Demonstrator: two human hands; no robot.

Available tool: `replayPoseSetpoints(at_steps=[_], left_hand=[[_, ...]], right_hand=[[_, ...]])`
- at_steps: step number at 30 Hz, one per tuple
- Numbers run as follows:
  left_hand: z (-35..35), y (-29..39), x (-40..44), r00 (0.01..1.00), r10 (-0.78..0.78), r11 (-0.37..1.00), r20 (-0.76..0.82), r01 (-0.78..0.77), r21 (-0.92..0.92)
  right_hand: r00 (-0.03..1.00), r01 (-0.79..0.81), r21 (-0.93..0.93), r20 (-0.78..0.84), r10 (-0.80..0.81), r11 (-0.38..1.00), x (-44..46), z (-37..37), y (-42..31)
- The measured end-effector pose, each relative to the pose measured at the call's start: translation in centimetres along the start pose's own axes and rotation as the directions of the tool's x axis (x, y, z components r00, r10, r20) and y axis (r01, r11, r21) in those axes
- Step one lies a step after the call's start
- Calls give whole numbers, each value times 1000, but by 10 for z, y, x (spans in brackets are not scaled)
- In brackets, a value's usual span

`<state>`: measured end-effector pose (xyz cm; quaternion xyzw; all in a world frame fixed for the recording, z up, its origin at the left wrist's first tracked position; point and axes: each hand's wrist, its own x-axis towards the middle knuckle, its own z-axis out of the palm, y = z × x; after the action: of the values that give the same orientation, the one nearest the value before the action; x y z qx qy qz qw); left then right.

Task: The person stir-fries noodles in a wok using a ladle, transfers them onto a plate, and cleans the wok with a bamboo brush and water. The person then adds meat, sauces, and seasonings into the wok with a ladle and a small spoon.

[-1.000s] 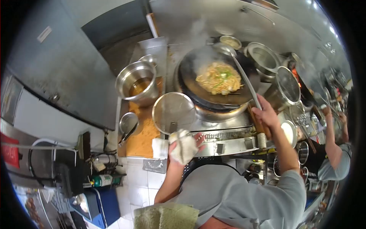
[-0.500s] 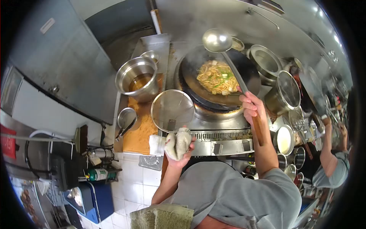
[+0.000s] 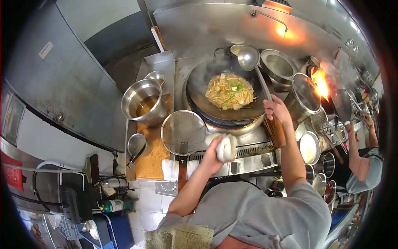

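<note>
Cloth (image 3: 227, 148) shifted nearer wok (image 3: 224, 115), clutched in left grip (image 3: 214, 157), right grip (image 3: 277, 111) wrapped around ladle (image 3: 263, 82).

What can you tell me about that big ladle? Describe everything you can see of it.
The ladle has a round, shiny bowl, seemingly steel, on a long grey metal shaft ending in a brown handle that looks wooden. The right hand grips it near where metal meets wood. It slants, bowl end farthest from the person, with the bowl appearing over the wok's far right edge; whether they touch is unclear.
</note>
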<state>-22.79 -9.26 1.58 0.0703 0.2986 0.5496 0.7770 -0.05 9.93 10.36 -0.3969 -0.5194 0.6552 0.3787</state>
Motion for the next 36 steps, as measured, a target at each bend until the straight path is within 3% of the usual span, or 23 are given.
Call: replayPoseSetpoints(at_steps=[2,6,7,9,10,12,14,15,18,19,20,22,23,26,29,32,34,36], left_hand=[[36,19,16,996,-27,1000,-86,26,-12],[33,11,90,990,-7,1000,-143,4,-24],[27,8,101,996,-2,1000,-89,3,12],[25,9,106,1000,7,989,-10,-6,145],[37,14,90,998,58,995,21,-60,78],[7,-7,120,902,262,965,343,-236,-114],[-5,-23,134,733,463,787,498,-599,150],[0,-24,131,733,484,761,477,-622,183],[-4,-23,137,774,442,851,453,-522,61],[-9,-21,137,783,388,909,487,-411,-65],[-14,-21,137,782,335,942,526,-280,-185],[-23,-22,158,789,278,956,547,-169,-241],[-27,-26,164,785,279,954,554,-163,-250],[6,-6,120,751,342,939,565,-252,-233],[6,-4,108,717,462,753,522,-628,196],[-2,-9,126,751,441,607,492,-653,453],[-7,-10,125,713,433,626,551,-678,386],[-12,-9,128,708,406,732,577,-631,259]], right_hand=[[998,27,-12,50,-27,1000,-12,22,-12],[964,-56,192,265,4,980,-25,85,-31],[942,-116,273,334,19,955,-21,100,-29],[882,-246,247,458,110,937,-18,141,-41],[849,-303,231,507,152,924,-15,162,-47],[743,-264,4,639,201,964,14,201,-36],[711,-168,-223,647,274,960,37,250,-20],[696,-102,-335,648,308,936,42,273,-17],[660,76,-552,652,373,830,82,323,14],[651,131,-601,652,389,789,88,334,17],[629,36,-557,658,415,830,94,338,20],[584,-161,-462,668,462,872,97,341,15],[536,-407,-301,686,492,862,103,342,21],[557,-582,-168,631,540,796,79,340,-3],[550,-559,-221,623,556,800,67,329,-16],[587,-547,-183,612,530,817,55,315,-23],[590,-587,-77,640,491,806,54,304,-23],[570,-669,87,697,435,738,62,292,-16]])
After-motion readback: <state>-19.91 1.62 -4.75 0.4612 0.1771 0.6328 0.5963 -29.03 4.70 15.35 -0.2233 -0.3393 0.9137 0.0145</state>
